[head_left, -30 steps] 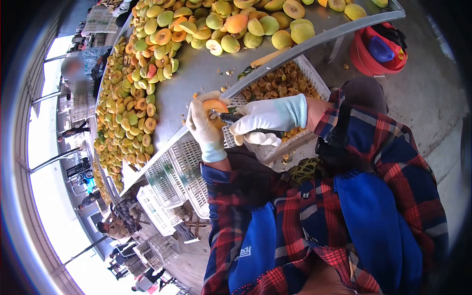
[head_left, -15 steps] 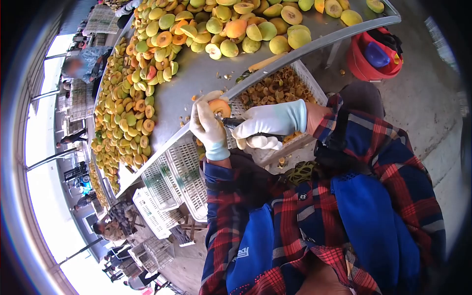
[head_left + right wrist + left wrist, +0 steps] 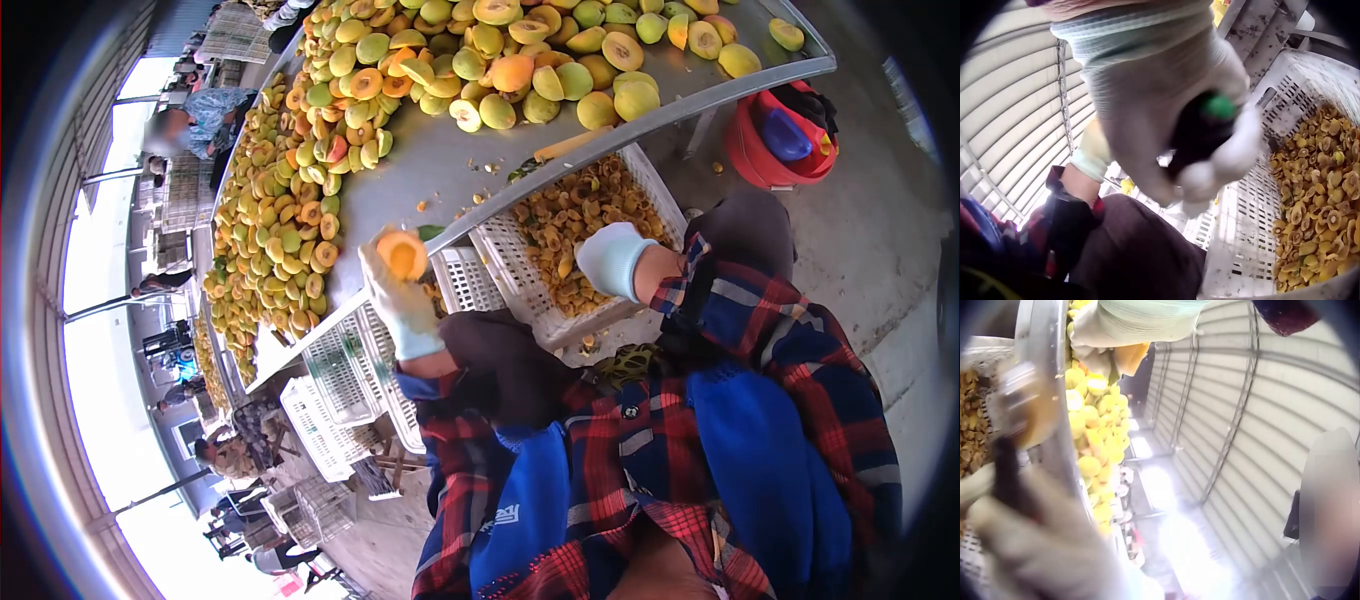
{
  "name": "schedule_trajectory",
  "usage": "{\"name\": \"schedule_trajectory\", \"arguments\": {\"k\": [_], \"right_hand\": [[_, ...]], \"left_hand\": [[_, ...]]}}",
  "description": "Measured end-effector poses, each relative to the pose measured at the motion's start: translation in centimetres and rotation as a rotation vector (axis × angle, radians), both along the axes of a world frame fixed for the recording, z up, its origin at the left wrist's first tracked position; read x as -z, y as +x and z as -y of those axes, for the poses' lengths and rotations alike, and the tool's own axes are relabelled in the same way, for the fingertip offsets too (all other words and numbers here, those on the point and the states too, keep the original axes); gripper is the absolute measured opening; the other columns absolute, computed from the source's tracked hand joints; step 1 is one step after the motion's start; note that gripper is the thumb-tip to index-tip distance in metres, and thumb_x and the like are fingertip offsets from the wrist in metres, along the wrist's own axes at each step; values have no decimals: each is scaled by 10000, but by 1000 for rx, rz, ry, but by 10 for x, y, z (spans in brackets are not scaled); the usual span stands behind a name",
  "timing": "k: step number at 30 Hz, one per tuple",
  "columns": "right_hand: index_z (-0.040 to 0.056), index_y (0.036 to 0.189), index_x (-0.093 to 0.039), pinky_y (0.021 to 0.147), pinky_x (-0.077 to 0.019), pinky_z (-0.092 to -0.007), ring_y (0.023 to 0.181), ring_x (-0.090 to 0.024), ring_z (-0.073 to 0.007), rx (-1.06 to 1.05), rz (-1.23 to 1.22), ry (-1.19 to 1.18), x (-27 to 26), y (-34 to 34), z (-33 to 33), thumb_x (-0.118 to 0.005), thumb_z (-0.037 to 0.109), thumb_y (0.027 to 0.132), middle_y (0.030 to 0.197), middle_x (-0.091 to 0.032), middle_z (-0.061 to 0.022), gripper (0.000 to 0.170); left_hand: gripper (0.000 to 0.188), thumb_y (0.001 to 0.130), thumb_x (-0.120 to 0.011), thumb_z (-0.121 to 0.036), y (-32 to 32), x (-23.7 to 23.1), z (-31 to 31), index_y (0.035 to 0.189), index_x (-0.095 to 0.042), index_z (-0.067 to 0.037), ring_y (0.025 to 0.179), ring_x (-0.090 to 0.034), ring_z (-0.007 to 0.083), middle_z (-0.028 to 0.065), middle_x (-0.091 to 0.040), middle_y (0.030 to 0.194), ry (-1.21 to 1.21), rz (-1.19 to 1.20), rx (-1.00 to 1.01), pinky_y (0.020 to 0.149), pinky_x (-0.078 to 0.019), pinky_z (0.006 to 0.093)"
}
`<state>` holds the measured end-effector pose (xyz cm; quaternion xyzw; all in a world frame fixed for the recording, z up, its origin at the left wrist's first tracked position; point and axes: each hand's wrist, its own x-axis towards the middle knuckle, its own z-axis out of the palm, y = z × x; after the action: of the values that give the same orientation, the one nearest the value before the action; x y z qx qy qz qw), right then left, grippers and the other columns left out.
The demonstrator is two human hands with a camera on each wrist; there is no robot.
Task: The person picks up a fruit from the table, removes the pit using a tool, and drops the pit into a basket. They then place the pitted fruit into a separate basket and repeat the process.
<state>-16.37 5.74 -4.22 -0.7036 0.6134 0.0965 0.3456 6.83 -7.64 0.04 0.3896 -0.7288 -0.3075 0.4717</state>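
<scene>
My gloved left hand [image 3: 405, 305] holds a peach half [image 3: 402, 256] with a scooped hollow facing up, beside the metal table's edge. In the left wrist view, the orange flesh of this peach half [image 3: 1132, 359] shows below the fingers. My gloved right hand [image 3: 612, 260] is over a white crate [image 3: 510, 275] of brown-orange peach scraps [image 3: 570, 215]. It grips a tool by its black handle [image 3: 1200, 134], which has a green end. The tool's metal head [image 3: 1016, 387] is blurred in the left wrist view and hidden in the head view.
Peach halves [image 3: 290, 190] lie heaped on the metal table [image 3: 400, 180]. A wooden-looking stick [image 3: 572, 145] lies at its edge. White crates [image 3: 335, 370] stand to the left below. A red bucket [image 3: 750, 145] stands on the floor at the right. Other people [image 3: 205, 120] are along the far side.
My right hand with the tool has moved right, away from the peach half to over the scrap crate. The left hand has shifted slightly left, and the peach's hollow now shows fully.
</scene>
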Motion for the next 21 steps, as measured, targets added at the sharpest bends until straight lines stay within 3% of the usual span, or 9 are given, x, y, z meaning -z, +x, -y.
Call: {"name": "schedule_trajectory", "arguments": {"k": [3,7,10,11,12,13,15,18,21], "right_hand": [[50,978,-705,725,-535,-445,878,-695,-322,146,59,-135,-20,-7,3,-601,167,811,929,-715,-131,229],[63,932,-636,644,-529,-459,733,-687,-334,219,96,-340,-12,-16,6,-604,260,850,769,-692,-139,215],[58,926,-620,608,-526,-456,721,-687,-321,255,69,-311,-18,-19,8,-606,273,853,736,-680,-128,227],[56,919,-615,592,-526,-454,715,-688,-318,282,63,-313,-20,-20,8,-607,280,856,729,-677,-125,233],[52,914,-607,566,-522,-452,700,-685,-318,289,73,-359,-22,-20,9,-605,293,862,718,-669,-127,247],[52,914,-607,566,-522,-452,700,-685,-318,290,69,-354,-24,-20,10,-605,293,862,718,-669,-127,247],[47,915,-601,566,-522,-450,693,-681,-327,355,162,-489,-29,-18,13,-603,305,864,720,-666,-138,263],[45,911,-622,599,-521,-466,697,-674,-349,269,203,-313,-20,-18,13,-610,329,859,735,-669,-151,289],[47,906,-643,629,-517,-482,701,-671,-362,169,179,-121,-14,-20,9,-625,339,849,748,-673,-154,297]], "left_hand": [[388,1011,-466,-320,51,-43,-10,1226,-587,-20,879,-659,197,115,-675,984,527,144,-43,796,-528,314],[502,935,-544,-429,135,-36,-3,1120,-665,22,863,-660,199,166,-694,947,654,1206,-22,805,-504,343],[505,907,-541,-485,129,-65,9,1105,-671,-38,930,-662,311,193,-689,1027,651,1384,-246,844,-481,395],[496,914,-550,-463,164,-42,41,1156,-658,-44,855,-664,262,176,-698,961,564,1297,-308,791,-497,369],[455,931,-564,-358,162,-37,60,1206,-622,1,909,-641,244,196,-653,1072,454,1112,-172,781,-515,342],[443,937,-576,-294,130,-44,79,1256,-579,13,879,-634,214,179,-639,1113,571,901,-230,749,-528,314],[474,943,-584,-298,90,-23,128,1293,-543,20,886,-620,164,132,-644,1166,230,934,-209,742,-526,271],[564,964,-511,-396,12,-2,196,1408,-438,-56,709,-616,202,182,-571,1267,126,934,-145,685,-506,292],[662,939,-464,-551,-11,58,284,1455,-375,-146,527,-548,206,144,-634,891,210,945,-215,498,-456,328]]}}
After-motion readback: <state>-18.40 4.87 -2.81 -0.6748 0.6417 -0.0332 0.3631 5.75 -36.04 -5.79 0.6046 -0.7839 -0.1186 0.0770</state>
